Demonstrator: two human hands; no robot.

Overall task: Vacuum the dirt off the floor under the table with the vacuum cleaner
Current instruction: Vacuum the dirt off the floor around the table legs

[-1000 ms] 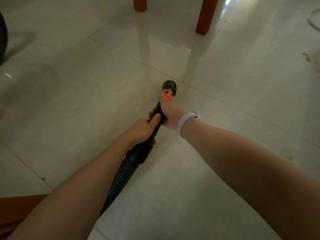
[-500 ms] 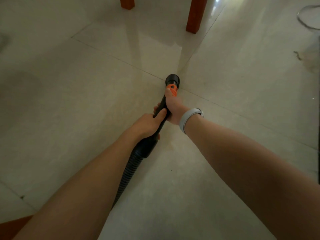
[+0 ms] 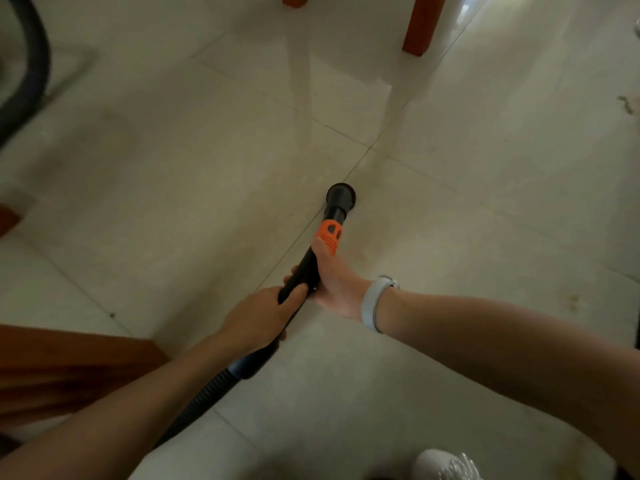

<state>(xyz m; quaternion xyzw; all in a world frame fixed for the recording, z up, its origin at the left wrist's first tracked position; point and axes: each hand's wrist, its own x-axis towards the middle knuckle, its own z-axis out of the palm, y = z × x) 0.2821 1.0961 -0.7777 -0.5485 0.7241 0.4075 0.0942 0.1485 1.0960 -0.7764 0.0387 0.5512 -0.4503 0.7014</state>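
Two hands on one vacuum hose [image 3: 300, 271] – left hand [image 3: 258, 315] wrapped round it, right hand [image 3: 334, 275] gripping further up, thumb by the orange collar [image 3: 329, 234]. Nozzle [image 3: 340, 194] down on the tiled floor [image 3: 173, 188], two table legs [image 3: 419, 24] beyond.

The view has swung down and to the left: a white shoe [image 3: 446, 464] now shows at the bottom edge, brown wooden furniture [image 3: 62, 368] fills more of the lower left, and a dark hose [image 3: 29, 64] curves at the upper left. The vacuum nozzle [image 3: 340, 195] now sits beside the tile seam [image 3: 360, 161], further from the table legs [image 3: 419, 24].
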